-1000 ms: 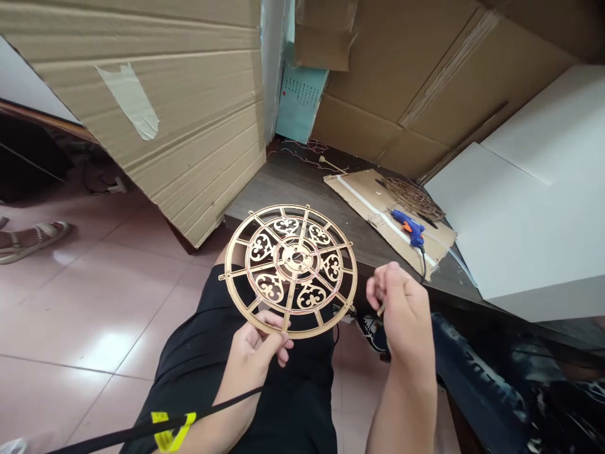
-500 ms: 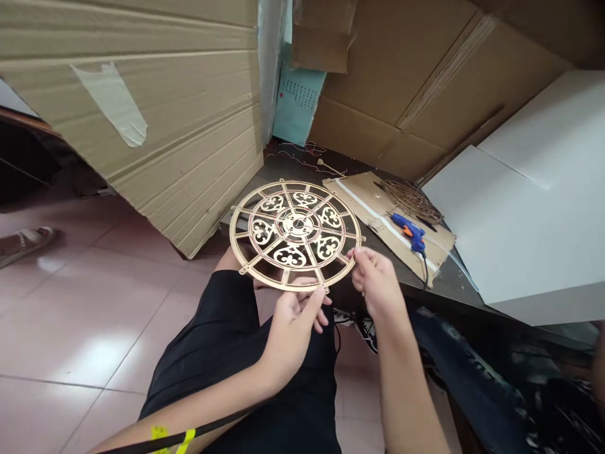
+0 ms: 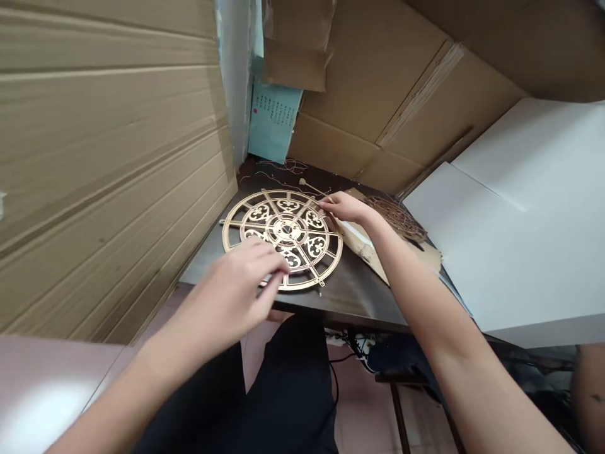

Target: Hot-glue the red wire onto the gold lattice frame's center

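1. The left hand (image 3: 241, 277) was above the near left part of the round openwork wooden wheel (image 3: 278, 231), hiding a piece of its rim. Its fingers were curled, with the thumb below them and the tips close together; blur made it impossible to tell whether anything was pinched there.
2. The right hand (image 3: 347, 207) reached across to the wheel's far right edge. Its fingers were bent and mostly together, the tips at the rim; whether they gripped it or only touched it could not be told.
3. The wheel was on the dark tabletop (image 3: 352, 290), scrollwork face up and hub in the middle. Being round, it measured alike along every diameter, though from this view it looked widest from left to right. Small tabs jutted from its rim, one pointing left, another toward the near right.
4. The right forearm passed over a cardboard sheet (image 3: 428, 252) bearing a brown lattice disc (image 3: 397, 217).
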Demonstrator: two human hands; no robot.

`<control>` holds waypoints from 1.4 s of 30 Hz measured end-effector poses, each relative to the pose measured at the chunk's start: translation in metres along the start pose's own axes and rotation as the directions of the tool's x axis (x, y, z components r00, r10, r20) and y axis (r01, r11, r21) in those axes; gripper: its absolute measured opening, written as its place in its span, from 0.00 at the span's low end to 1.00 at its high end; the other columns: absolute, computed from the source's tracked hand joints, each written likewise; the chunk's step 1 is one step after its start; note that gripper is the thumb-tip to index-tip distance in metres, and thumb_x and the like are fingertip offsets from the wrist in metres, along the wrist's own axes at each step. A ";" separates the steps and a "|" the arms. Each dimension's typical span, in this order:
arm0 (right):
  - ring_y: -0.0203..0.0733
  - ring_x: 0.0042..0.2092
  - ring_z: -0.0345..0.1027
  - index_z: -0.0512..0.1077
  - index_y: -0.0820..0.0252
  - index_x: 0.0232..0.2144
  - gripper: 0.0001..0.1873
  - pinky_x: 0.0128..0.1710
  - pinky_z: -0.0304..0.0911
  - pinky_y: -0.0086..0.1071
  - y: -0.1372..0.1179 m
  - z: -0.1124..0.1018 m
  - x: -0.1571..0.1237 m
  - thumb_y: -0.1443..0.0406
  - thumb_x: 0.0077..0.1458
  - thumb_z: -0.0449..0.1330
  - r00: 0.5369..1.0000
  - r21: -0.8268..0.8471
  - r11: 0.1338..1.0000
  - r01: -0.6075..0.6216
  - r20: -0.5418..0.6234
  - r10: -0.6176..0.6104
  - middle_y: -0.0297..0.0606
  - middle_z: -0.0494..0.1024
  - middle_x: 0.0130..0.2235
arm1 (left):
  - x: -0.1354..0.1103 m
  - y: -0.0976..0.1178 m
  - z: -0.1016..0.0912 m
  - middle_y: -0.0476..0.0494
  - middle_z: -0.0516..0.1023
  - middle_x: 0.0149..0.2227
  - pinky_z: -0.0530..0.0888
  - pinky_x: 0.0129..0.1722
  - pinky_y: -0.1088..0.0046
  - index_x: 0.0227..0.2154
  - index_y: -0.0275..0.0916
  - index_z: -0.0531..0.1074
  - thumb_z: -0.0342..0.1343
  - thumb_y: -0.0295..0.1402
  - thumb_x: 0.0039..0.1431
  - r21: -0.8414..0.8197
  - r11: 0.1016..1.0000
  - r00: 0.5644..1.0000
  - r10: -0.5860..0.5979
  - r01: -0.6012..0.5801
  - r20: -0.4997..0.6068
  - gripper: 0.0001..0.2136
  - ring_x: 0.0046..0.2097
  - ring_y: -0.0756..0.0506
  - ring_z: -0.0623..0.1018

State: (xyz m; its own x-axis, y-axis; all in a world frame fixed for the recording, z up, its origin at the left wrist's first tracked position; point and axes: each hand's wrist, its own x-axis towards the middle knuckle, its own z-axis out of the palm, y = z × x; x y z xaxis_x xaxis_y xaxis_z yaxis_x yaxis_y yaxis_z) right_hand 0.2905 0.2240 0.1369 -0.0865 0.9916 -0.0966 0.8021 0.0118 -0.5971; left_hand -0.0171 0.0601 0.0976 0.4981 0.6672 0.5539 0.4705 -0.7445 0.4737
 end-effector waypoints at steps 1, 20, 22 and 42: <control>0.46 0.50 0.81 0.78 0.59 0.58 0.18 0.51 0.82 0.44 -0.005 0.001 0.010 0.55 0.75 0.68 0.999 -0.035 0.998 0.043 0.001 -0.043 0.43 0.83 0.56 | 0.009 -0.014 0.001 0.41 0.83 0.41 0.78 0.47 0.58 0.38 0.38 0.80 0.52 0.29 0.76 0.056 0.998 1.000 0.000 0.000 0.007 0.12 0.47 0.38 0.81; 0.40 0.38 0.76 0.84 0.56 0.45 0.05 0.39 0.67 0.34 -0.050 0.062 -0.124 0.65 0.71 0.67 0.910 -0.168 0.922 0.350 -0.174 -0.377 0.35 0.86 0.40 | 0.036 -0.055 0.049 0.46 0.78 0.37 0.65 0.30 0.62 0.37 0.41 0.77 0.60 0.28 0.72 0.289 0.957 0.988 -0.035 -0.009 0.147 0.05 0.34 0.40 0.80; 0.41 0.40 0.77 0.84 0.56 0.50 0.08 0.39 0.68 0.34 -0.037 0.082 -0.144 0.65 0.72 0.66 0.940 -0.120 0.955 0.273 -0.179 -0.291 0.37 0.85 0.41 | 0.039 -0.051 0.049 0.47 0.76 0.33 0.60 0.27 0.63 0.33 0.41 0.76 0.62 0.24 0.68 0.291 0.956 0.985 -0.009 -0.042 0.173 0.07 0.29 0.40 0.78; 0.40 0.45 0.85 0.86 0.55 0.43 0.08 0.47 0.79 0.33 -0.003 0.108 -0.146 0.72 0.70 0.67 0.906 0.139 0.929 0.344 -0.309 -0.290 0.36 0.88 0.44 | 0.064 -0.057 0.048 0.42 0.84 0.44 0.77 0.48 0.57 0.44 0.42 0.79 0.51 0.27 0.75 0.029 0.987 0.923 0.138 -0.159 0.359 0.10 0.49 0.38 0.81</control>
State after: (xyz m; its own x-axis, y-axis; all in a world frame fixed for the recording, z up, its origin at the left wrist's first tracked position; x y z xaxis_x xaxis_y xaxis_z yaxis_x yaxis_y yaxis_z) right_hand 0.2366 0.0651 0.0670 -0.1281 0.9347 0.3314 0.6331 0.3343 -0.6981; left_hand 0.0228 0.1466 0.0732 0.7863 0.5220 0.3305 0.4062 -0.8398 0.3601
